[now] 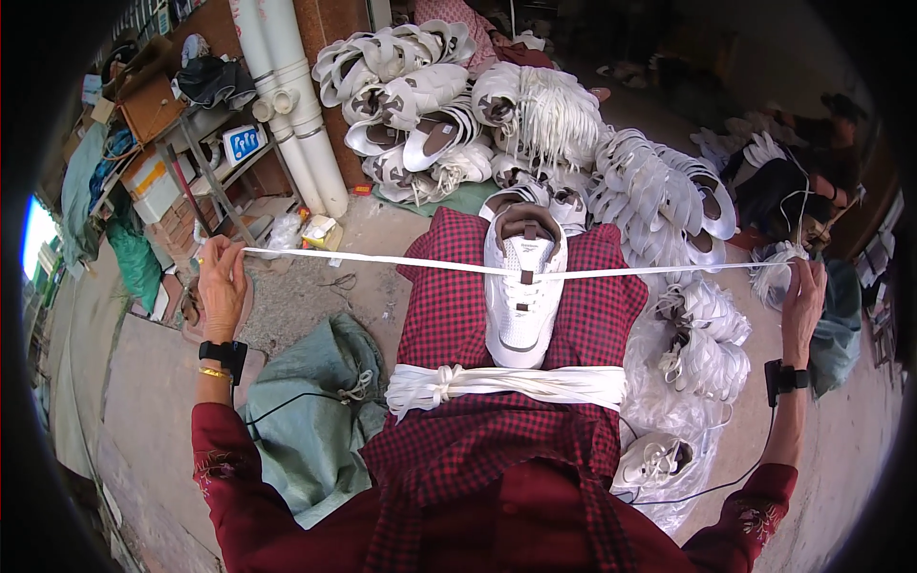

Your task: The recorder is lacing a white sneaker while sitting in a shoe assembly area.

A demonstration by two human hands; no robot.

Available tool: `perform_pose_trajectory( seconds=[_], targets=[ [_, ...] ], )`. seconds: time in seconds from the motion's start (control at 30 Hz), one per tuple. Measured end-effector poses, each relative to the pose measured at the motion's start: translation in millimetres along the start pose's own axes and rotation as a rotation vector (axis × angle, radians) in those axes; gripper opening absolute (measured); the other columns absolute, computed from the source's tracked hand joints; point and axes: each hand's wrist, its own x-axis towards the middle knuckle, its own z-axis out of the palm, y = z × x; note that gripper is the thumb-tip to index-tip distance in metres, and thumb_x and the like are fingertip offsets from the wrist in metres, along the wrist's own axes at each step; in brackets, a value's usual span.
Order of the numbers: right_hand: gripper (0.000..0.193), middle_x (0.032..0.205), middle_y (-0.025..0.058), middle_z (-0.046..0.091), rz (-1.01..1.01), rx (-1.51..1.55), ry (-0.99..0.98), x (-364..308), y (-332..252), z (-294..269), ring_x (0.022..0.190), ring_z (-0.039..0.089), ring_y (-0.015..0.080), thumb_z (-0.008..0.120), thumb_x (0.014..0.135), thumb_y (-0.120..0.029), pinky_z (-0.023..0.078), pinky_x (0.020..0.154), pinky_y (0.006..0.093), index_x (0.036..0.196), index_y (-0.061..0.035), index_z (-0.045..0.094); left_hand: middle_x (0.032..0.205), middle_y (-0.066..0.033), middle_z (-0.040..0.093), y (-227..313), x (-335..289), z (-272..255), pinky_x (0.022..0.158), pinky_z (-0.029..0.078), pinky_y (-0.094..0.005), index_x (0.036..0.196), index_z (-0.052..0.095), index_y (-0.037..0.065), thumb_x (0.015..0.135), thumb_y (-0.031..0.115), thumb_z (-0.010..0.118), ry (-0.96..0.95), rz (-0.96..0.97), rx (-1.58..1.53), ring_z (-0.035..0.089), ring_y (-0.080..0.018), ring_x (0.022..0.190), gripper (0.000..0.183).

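Observation:
A white sneaker [521, 329] rests on my lap, on the red-and-black checked apron [439, 325]. One flat white shoelace [401, 261] runs across the shoe, passing through its upper part near the tongue. Far out to the left, my left hand [222, 286] pinches one end of that lace. My right hand [804, 301] grips the other end, far out to the right, and both halves are stretched nearly straight. Lower on my lap lies a knotted bundle of white laces [516, 385], below the sneaker.
Stacks of white shoe uppers [411, 95] rise ahead, beside white pipes [287, 105]. More uppers [659, 181] stand to the right. Laced sneakers [702, 334] lie on clear plastic. A green sack [315, 411] is at my left. Another person [831, 143] sits at the far right.

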Motion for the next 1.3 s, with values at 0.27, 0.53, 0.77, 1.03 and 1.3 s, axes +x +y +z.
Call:
perform_pose_trajectory(
  seconds=[0.27, 0.53, 0.77, 1.03, 1.3],
  targets=[
    [0.018, 0.091, 0.0016, 0.069, 0.568, 1.265, -0.108, -32.2, -142.3, 42.4, 0.082, 0.062, 0.0081, 0.067, 0.096, -0.012, 0.049, 0.075, 0.0235, 0.109, 0.0009, 0.07, 0.084, -0.0097, 0.057, 37.2, -34.1, 66.4, 0.063, 0.047, -0.031, 0.107, 0.071, 0.002, 0.091, 0.001, 0.062, 0.018, -0.284, -0.309, 0.059, -0.0194, 0.072, 0.019],
    [0.008, 0.085, -0.0003, 0.07, 0.309, 1.41, -0.721, -7.6, -266.3, 77.5, 0.077, 0.063, 0.004, 0.074, 0.089, -0.005, 0.052, 0.069, 0.0206, 0.092, -0.0014, 0.067, 0.092, -0.0024, 0.069, 216.7, 20.0, 108.2, 0.07, 0.053, -0.0225, 0.109, 0.072, 0.002, 0.093, 0.001, 0.065, -0.173, -0.432, -1.356, 0.064, -0.0072, 0.078, 0.017],
    [0.009, 0.074, -0.0054, 0.063, 0.279, 1.444, -0.725, -5.1, -275.1, 78.4, 0.063, 0.051, -0.0013, 0.075, 0.085, -0.004, 0.044, 0.056, 0.0186, 0.085, -0.0034, 0.066, 0.096, -0.0076, 0.073, 255.8, 15.2, 117.7, 0.078, 0.057, -0.0249, 0.108, 0.068, -0.004, 0.095, 0.0, 0.065, -0.538, -0.346, -1.535, 0.069, -0.0108, 0.086, 0.014],
    [0.013, 0.074, -0.0079, 0.057, 0.253, 1.428, -0.842, 2.2, -276.0, 73.4, 0.065, 0.049, -0.0004, 0.07, 0.081, 0.005, 0.042, 0.058, 0.0183, 0.084, -0.0046, 0.061, 0.092, -0.0095, 0.071, 256.9, 7.7, 113.0, 0.081, 0.059, -0.0278, 0.102, 0.064, -0.004, 0.094, -0.003, 0.062, -0.544, -0.405, -1.603, 0.07, -0.014, 0.085, 0.008],
    [0.015, 0.071, -0.0059, 0.055, 0.273, 1.405, -0.897, 8.5, -281.4, 79.0, 0.064, 0.05, 0.0034, 0.066, 0.074, 0.006, 0.042, 0.057, 0.0224, 0.084, -0.0043, 0.06, 0.093, -0.01, 0.071, 256.8, 7.6, 110.3, 0.079, 0.058, -0.0261, 0.1, 0.064, -0.004, 0.094, -0.004, 0.063, -0.588, -0.339, -1.572, 0.07, -0.0133, 0.085, 0.006]
  ],
)
